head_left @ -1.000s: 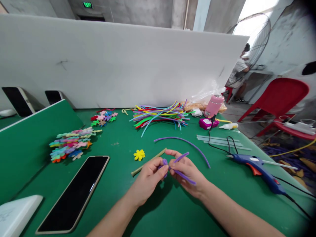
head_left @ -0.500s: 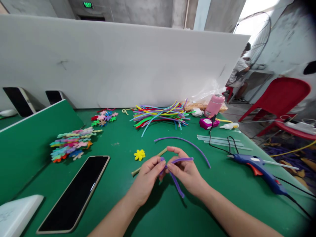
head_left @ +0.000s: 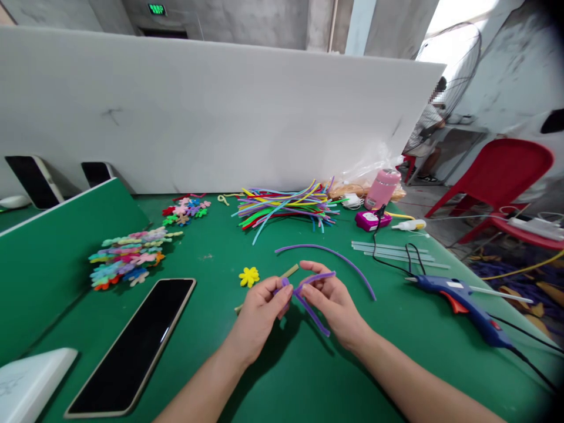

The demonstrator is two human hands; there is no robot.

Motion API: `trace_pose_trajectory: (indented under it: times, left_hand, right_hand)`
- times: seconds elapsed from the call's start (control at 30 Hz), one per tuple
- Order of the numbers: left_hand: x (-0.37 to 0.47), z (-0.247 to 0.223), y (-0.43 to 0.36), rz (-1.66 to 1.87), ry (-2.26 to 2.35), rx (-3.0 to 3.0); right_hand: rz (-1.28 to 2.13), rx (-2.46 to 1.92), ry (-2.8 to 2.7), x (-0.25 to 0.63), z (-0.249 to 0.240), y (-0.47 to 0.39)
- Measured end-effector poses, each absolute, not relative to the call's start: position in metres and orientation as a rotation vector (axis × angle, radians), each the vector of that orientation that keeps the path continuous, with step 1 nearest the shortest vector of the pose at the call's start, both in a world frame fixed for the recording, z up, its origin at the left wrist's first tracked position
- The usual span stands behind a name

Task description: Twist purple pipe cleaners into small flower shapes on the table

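Near the middle of the green table [head_left: 211, 364], my left hand [head_left: 264, 305] pinches the looped part of a purple pipe cleaner [head_left: 314, 316]. My right hand [head_left: 328, 294] grips the same piece at its crossing; one end points right past the fingers and the other hangs down to the right. Partly behind my left hand lies an olive-green stick [head_left: 289, 271]. A yellow flower [head_left: 249, 277] is just left of it. Beyond my right hand curves a loose purple pipe cleaner [head_left: 328, 249].
Colored pipe cleaners [head_left: 286, 205] lie in a bundle at the back, with finished flowers [head_left: 127, 255] at the left. A phone [head_left: 134, 346] is front left. On the right are glue sticks [head_left: 396, 252] and a blue glue gun [head_left: 458, 299]. A person sits in the background.
My hands have shifted slightly, and the purple piece has turned a little between them. Its free ends have moved, the upper one to the left and the lower one upward.
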State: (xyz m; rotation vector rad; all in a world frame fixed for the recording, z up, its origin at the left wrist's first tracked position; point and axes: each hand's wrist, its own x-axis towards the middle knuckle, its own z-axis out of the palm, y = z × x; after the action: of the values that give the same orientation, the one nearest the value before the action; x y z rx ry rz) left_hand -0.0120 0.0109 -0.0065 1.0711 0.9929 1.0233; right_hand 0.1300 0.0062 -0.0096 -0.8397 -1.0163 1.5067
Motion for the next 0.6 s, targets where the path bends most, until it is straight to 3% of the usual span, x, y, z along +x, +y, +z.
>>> trace_pose_trajectory:
  times: [0.33, 0.6]
  left_hand:
    - [-0.011, 0.002, 0.010, 1.030, 1.091, 1.299]
    - [-0.008, 0.004, 0.008, 1.157, 1.285, 1.654]
  right_hand:
    - [1.520, -0.925, -1.008, 0.126, -0.012, 0.007]
    - [1.327, -0.995, -1.025, 0.121, -0.015, 0.004]
